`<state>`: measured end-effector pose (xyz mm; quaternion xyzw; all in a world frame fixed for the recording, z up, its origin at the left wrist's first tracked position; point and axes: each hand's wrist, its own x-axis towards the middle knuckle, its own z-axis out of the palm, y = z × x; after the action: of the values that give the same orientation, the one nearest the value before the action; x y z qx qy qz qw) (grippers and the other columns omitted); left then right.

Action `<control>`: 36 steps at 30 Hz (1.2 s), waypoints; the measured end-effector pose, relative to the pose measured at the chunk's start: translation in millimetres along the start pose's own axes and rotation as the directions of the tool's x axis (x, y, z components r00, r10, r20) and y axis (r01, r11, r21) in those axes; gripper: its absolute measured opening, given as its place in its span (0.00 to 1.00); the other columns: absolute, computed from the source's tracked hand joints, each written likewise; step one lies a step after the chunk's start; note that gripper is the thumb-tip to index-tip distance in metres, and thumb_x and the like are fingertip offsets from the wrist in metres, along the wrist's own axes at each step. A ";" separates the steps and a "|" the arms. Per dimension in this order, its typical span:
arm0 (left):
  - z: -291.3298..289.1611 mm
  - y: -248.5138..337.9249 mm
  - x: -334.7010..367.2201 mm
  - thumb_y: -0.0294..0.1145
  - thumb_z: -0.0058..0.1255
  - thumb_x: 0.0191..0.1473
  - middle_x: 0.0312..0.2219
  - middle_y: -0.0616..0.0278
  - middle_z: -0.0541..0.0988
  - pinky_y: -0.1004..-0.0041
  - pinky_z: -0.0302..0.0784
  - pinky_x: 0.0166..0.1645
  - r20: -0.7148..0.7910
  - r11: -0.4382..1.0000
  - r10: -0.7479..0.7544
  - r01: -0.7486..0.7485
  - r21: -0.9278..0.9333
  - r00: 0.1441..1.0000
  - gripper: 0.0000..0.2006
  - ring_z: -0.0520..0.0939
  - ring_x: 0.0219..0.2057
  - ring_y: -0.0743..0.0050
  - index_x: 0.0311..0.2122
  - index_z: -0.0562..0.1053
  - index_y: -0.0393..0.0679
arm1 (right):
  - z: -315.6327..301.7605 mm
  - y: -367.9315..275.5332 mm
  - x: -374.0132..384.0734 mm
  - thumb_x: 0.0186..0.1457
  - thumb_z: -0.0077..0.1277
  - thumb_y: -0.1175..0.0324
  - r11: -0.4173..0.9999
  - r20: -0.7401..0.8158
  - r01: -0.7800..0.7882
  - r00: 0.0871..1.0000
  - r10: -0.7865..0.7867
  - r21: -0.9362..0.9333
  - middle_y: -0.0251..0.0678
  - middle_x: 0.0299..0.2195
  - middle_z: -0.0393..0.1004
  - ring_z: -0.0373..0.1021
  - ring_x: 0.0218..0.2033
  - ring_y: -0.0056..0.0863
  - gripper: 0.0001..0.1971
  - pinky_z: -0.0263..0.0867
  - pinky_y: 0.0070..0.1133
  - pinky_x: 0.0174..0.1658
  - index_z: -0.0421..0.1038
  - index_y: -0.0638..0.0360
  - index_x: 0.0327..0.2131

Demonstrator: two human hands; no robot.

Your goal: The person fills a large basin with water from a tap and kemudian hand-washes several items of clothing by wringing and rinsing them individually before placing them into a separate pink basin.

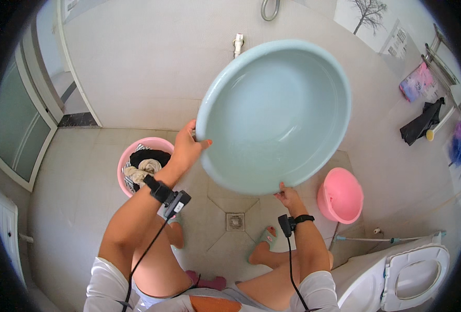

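Now left hand and right hand are gripping the tilted basin at left and near rims. Steadying it is likely needing both.

Big basin is pale blue all over, round tub is pink, and the clothes in there go black, beige, plus some black-and-white stripes. Bucket is pink too lol, slippers are kinda minty green, sleeves white, wrist straps black, toilet white, and the off-white wall has a dark grey tree print
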<state>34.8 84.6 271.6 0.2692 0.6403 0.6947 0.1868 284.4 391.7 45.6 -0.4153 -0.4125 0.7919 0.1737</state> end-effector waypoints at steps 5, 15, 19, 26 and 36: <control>14.2 20.1 -14.9 0.20 0.56 0.40 0.38 0.54 0.71 0.71 0.73 0.40 0.008 0.983 0.110 -0.110 0.144 0.994 0.22 0.77 0.37 0.65 0.44 0.66 0.35 | 17.0 46.3 12.8 0.55 0.49 0.67 0.968 -0.001 -0.251 0.968 0.251 0.003 0.39 0.43 0.67 0.65 0.42 0.33 0.16 0.67 0.33 0.44 0.63 0.59 0.46; 40.2 1.6 -16.2 0.31 0.60 0.36 0.36 0.51 0.62 0.68 0.68 0.42 0.077 0.898 0.163 -0.180 0.401 0.984 0.25 0.66 0.39 0.56 0.41 0.66 0.33 | -20.6 116.8 -10.2 0.57 0.46 0.71 0.788 -0.036 -0.536 0.833 0.552 -0.303 0.42 0.48 0.64 0.65 0.45 0.35 0.20 0.65 0.32 0.49 0.57 0.69 0.50; 31.0 -23.3 14.6 0.37 0.60 0.37 0.39 0.47 0.62 0.67 0.65 0.47 0.104 0.864 0.118 -0.153 0.480 0.988 0.26 0.64 0.43 0.54 0.40 0.68 0.31 | -24.3 136.1 -26.0 0.57 0.43 0.74 0.758 0.030 -0.564 0.796 0.605 -0.327 0.41 0.48 0.63 0.64 0.46 0.32 0.18 0.68 0.30 0.45 0.57 0.70 0.50; 30.0 -17.4 4.5 0.43 0.57 0.44 0.49 0.47 0.58 0.66 0.61 0.53 0.337 0.916 -0.062 -0.080 0.393 0.940 0.22 0.59 0.52 0.57 0.38 0.70 0.34 | 10.1 222.7 -50.0 0.52 0.48 0.67 0.692 0.072 -0.652 0.710 0.701 -0.310 0.40 0.33 0.67 0.66 0.31 0.28 0.18 0.64 0.26 0.27 0.62 0.74 0.40; 115.7 27.2 11.3 0.37 0.55 0.48 0.52 0.53 0.56 0.67 0.59 0.55 0.533 0.781 -0.231 -0.171 0.600 0.814 0.16 0.58 0.54 0.58 0.40 0.71 0.39 | 22.8 288.4 -51.4 0.48 0.54 0.63 0.707 0.847 0.527 0.495 0.196 -0.472 0.39 0.32 0.68 0.64 0.29 0.32 0.20 0.63 0.28 0.32 0.63 0.63 0.42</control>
<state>99.2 179.8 304.1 0.5029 0.7492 0.3240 0.2843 316.1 175.5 -150.8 0.0439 -0.7433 0.6536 -0.1357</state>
